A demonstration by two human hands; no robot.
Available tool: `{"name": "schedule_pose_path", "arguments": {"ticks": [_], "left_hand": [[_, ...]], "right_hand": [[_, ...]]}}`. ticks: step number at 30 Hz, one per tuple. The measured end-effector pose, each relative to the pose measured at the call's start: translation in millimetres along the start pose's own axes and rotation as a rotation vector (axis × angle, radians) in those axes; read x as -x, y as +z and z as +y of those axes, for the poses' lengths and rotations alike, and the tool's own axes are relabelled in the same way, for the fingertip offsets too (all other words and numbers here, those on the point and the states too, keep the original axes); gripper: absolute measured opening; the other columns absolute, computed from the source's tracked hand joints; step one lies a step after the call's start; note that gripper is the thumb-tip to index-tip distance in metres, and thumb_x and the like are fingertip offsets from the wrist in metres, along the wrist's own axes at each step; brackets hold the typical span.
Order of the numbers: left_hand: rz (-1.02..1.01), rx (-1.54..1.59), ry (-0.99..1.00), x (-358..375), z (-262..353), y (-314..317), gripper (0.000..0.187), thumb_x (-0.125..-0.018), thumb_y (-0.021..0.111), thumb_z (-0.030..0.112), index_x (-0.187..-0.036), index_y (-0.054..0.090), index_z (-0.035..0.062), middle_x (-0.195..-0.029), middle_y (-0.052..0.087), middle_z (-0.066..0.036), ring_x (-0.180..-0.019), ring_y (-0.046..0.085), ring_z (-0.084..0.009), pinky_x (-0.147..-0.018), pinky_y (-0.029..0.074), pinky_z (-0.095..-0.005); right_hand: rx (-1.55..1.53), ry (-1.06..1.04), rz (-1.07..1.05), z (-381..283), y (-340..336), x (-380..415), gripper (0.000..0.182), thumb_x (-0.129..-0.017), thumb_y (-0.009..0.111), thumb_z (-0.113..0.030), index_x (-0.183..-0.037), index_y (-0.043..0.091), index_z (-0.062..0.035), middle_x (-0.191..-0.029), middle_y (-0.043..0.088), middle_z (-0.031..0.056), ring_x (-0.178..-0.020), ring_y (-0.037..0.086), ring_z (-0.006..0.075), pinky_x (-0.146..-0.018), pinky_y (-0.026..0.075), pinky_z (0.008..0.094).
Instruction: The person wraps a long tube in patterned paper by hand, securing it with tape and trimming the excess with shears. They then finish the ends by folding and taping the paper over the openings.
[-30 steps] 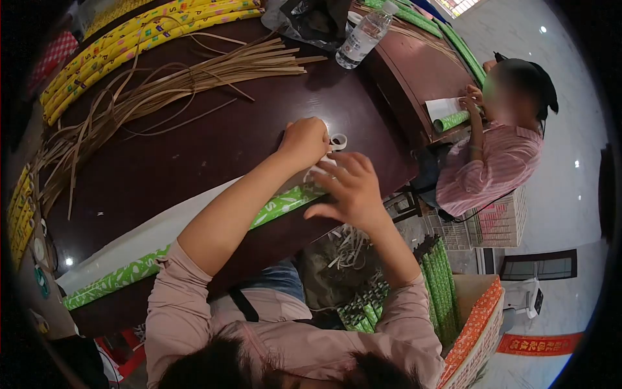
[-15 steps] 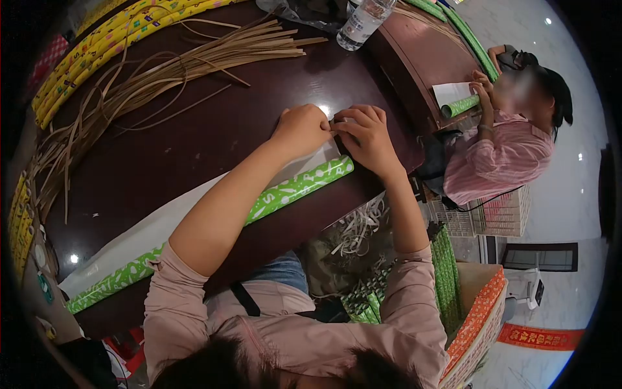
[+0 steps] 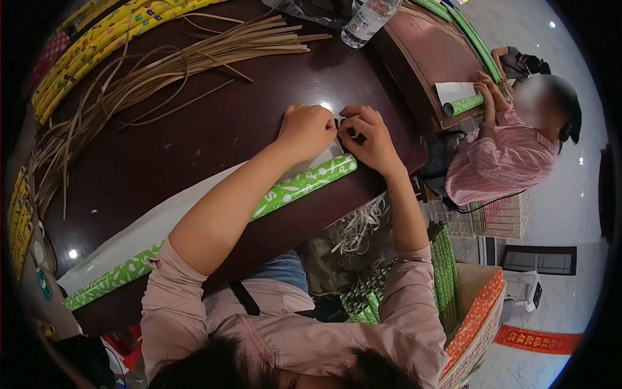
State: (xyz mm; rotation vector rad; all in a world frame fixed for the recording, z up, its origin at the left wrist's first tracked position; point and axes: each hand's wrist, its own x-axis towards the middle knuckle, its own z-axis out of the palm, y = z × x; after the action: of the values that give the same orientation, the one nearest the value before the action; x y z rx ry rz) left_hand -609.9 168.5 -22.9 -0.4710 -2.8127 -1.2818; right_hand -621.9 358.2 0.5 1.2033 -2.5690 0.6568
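Observation:
A green roll (image 3: pixel 304 183) with a white printed pattern lies slantwise along the front of the dark table. From it a strip of white backing (image 3: pixel 155 217) spreads out flat on the tabletop. My left hand (image 3: pixel 308 132) is closed in a fist over the far corner of that white sheet; what its fingers hold is hidden. Close beside it, my right hand (image 3: pixel 370 141) curls thumb and forefinger into a pinch just past the roll's right end. Whatever lies between those fingertips is too small to make out.
Brown flat strips (image 3: pixel 194 61) lie in a bundle at the back, near yellow patterned tubes (image 3: pixel 97 55). A water bottle (image 3: pixel 368 24) stands at the table's far edge. Another person in a pink striped shirt (image 3: pixel 499 159) handles a second green roll (image 3: pixel 464 105) at right.
My hands have drawn slightly apart, with a gap now showing between the fingers. My right fingers have curled into a rounder pinch. The roll stays in place.

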Motion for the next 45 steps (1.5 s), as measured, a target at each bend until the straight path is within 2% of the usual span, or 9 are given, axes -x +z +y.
{"name": "schedule_pose_path", "arguments": {"ticks": [4, 10, 19, 26, 29, 38, 40, 45], "left_hand": [[0.001, -0.015, 0.001, -0.9, -1.2, 0.8, 0.014, -0.08, 0.066, 0.021, -0.081, 0.073, 0.0081, -0.081, 0.071, -0.008, -0.087, 0.064, -0.0311, -0.085, 0.045, -0.0449], [0.003, 0.027, -0.031, -2.0, -0.8, 0.6, 0.014, -0.078, 0.067, 0.022, -0.081, 0.073, 0.0089, -0.082, 0.071, -0.007, -0.088, 0.065, -0.0296, -0.086, 0.045, -0.0449], [0.016, 0.031, -0.065, 0.1, 3.9, 1.1, 0.012, -0.076, 0.068, 0.021, -0.077, 0.073, 0.0101, -0.08, 0.071, -0.006, -0.089, 0.066, -0.0274, -0.085, 0.045, -0.0438], [-0.012, 0.068, -0.098, -2.8, 2.9, 0.9, 0.013, -0.077, 0.071, 0.023, -0.079, 0.074, 0.0107, -0.082, 0.072, -0.006, -0.088, 0.066, -0.0265, -0.087, 0.043, -0.0445], [-0.017, 0.12, -0.154, -3.5, 4.7, 0.1, 0.01, -0.073, 0.067, 0.02, -0.074, 0.075, 0.0134, -0.084, 0.071, -0.007, -0.097, 0.064, -0.0276, -0.094, 0.041, -0.0444], [-0.046, 0.155, -0.181, -3.2, 4.8, -3.1, 0.012, -0.073, 0.068, 0.022, -0.077, 0.076, 0.0142, -0.087, 0.072, -0.007, -0.096, 0.066, -0.0261, -0.093, 0.042, -0.0443], [-0.049, 0.121, -0.159, -2.9, 4.8, -3.7, 0.016, -0.077, 0.072, 0.025, -0.082, 0.075, 0.0109, -0.086, 0.073, -0.007, -0.088, 0.067, -0.0253, -0.091, 0.04, -0.0434], [-0.07, 0.136, -0.183, -4.1, 7.3, -6.5, 0.016, -0.077, 0.071, 0.025, -0.083, 0.075, 0.0108, -0.086, 0.073, -0.007, -0.089, 0.067, -0.0254, -0.092, 0.04, -0.043]], "right_hand": [[-0.081, -0.008, 0.052, 1.0, 9.7, 3.9, 0.022, -0.07, 0.073, -0.003, -0.088, 0.061, -0.0067, -0.103, 0.062, 0.0063, -0.094, 0.058, 0.0274, -0.081, 0.046, 0.0373], [0.019, -0.04, 0.103, -3.1, 8.8, 6.8, 0.024, -0.068, 0.074, -0.003, -0.087, 0.06, -0.0056, -0.099, 0.062, 0.0059, -0.09, 0.058, 0.0278, -0.08, 0.047, 0.038], [-0.048, -0.06, 0.169, -3.3, 9.6, 7.5, 0.024, -0.064, 0.073, 0.003, -0.083, 0.061, -0.0045, -0.095, 0.063, 0.0056, -0.084, 0.059, 0.0259, -0.072, 0.049, 0.0359], [-0.034, -0.072, 0.152, -5.3, 7.5, 8.3, 0.025, -0.065, 0.073, 0.004, -0.085, 0.06, -0.0047, -0.095, 0.064, 0.006, -0.085, 0.059, 0.0263, -0.074, 0.049, 0.036], [-0.037, -0.046, 0.137, -6.6, 8.0, 8.4, 0.025, -0.067, 0.071, 0.004, -0.086, 0.059, -0.0047, -0.095, 0.063, 0.0065, -0.086, 0.058, 0.0273, -0.076, 0.048, 0.0366], [-0.051, -0.026, 0.133, -9.8, 7.3, 8.0, 0.024, -0.069, 0.07, 0.003, -0.088, 0.056, -0.0036, -0.096, 0.062, 0.0086, -0.086, 0.058, 0.0288, -0.075, 0.047, 0.0375], [-0.052, -0.024, 0.133, -9.7, 7.9, 8.1, 0.024, -0.069, 0.07, 0.003, -0.088, 0.056, -0.003, -0.096, 0.062, 0.0092, -0.086, 0.058, 0.029, -0.075, 0.047, 0.0376], [-0.042, -0.057, 0.14, -10.6, 6.4, 7.7, 0.024, -0.07, 0.069, 0.004, -0.089, 0.056, -0.0028, -0.096, 0.062, 0.0095, -0.087, 0.057, 0.0295, -0.076, 0.047, 0.0379]]}}
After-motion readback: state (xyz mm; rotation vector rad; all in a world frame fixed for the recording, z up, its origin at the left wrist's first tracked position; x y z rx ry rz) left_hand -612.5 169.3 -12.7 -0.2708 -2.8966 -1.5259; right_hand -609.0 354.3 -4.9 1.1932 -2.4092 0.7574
